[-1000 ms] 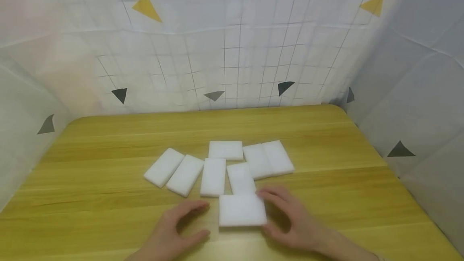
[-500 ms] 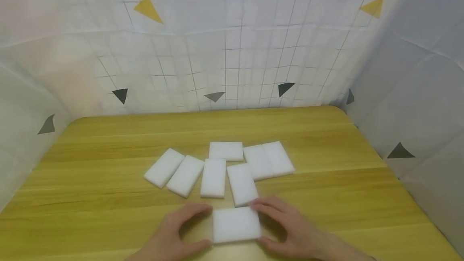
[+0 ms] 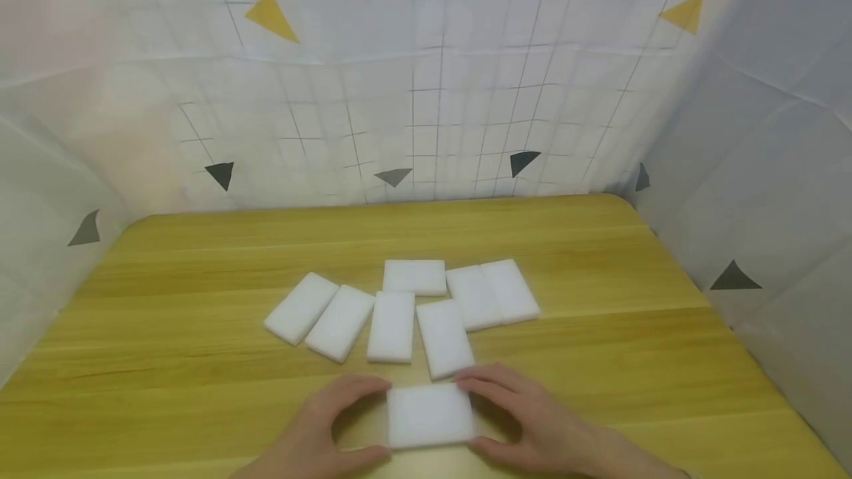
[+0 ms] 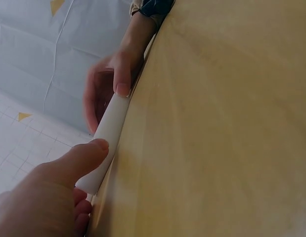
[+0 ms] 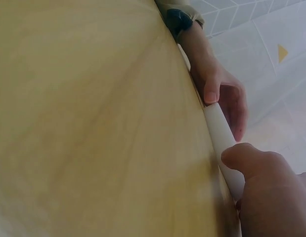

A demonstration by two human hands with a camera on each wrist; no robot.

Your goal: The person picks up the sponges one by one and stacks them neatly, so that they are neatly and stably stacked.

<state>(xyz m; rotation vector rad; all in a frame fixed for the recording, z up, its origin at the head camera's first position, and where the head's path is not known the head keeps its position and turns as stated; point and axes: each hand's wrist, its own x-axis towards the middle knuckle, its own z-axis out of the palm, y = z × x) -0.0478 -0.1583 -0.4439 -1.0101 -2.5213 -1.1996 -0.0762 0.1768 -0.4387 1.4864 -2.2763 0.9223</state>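
Sponge block point(image 3: 430, 415) lies flat on the near middle of the wooden table point(image 3: 665, 361), held between both hands. Left hand point(image 3: 319, 431) curls its fingers over the block's far left corner and its thumb against the near left edge; right hand point(image 3: 532, 423) does the same on the right side, fingers on the far right corner, thumb at the near edge. Both wrist views show a thumb tip pressed on the block's thin white edge from each end (a light pinch, fingers bent rather than straight).

Just beyond it lie 7 more white blocks point(image 3: 393, 325), all flat. Closest is 1 slanted block point(image 3: 444, 337), whose near end lies just beside the right fingertips and the held block's far edge; I cannot tell whether they touch. Left of it is 1 upright block, then 2 slanted ones side by side. Farther off sit 1 crosswise block and 2 touching blocks at the right.

White cloth point(image 3: 426, 94) with grid lines and triangles walls the table on 3 sides.
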